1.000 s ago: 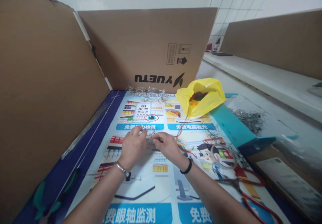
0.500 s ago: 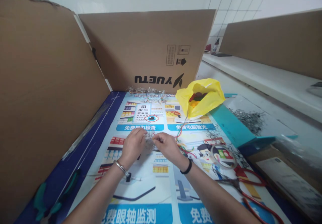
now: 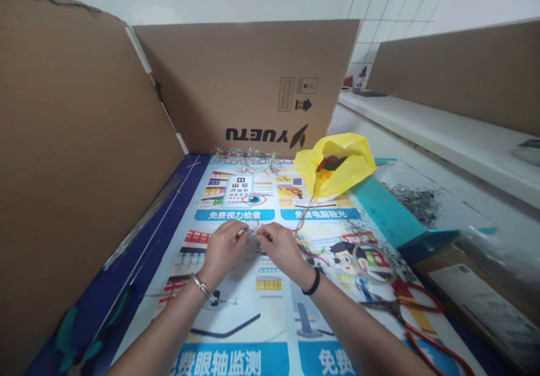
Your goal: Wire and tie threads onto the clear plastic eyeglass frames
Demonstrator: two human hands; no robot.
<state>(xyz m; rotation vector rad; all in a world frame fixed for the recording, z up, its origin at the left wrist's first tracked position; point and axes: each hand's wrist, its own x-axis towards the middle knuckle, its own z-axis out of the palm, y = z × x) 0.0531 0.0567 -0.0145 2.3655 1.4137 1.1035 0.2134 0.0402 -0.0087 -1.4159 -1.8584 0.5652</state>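
Note:
My left hand (image 3: pixel 225 247) is closed in a pinch, its fingertips on what looks like thin silvery wire. Close beside it, my right hand (image 3: pixel 283 247) also pinches, thumb against forefinger; what sits between those fingertips is too small to make out. Fine tangled wire (image 3: pixel 252 243) shows in the narrow gap between the hands, just above the printed sheet (image 3: pixel 270 322). Red, green and yellow cords (image 3: pixel 312 250) lie right of my right hand, and a strand runs up from them to a yellow plastic bag (image 3: pixel 337 165) with coloured contents.
Red-handled scissors (image 3: pixel 394 307) and a clear tape roll (image 3: pixel 374 263) lie at right. A turquoise folder (image 3: pixel 392 213) holds many small wire pieces (image 3: pixel 415 200). Green-handled pliers (image 3: pixel 95 345) lie front left. Cardboard panels (image 3: pixel 244 83) wall the back and left. Wire bits (image 3: pixel 244 153) line the back.
My left hand has turned slightly and its fingers have closed into a tighter pinch, nearer my right fingertips. The right hand has hardly moved.

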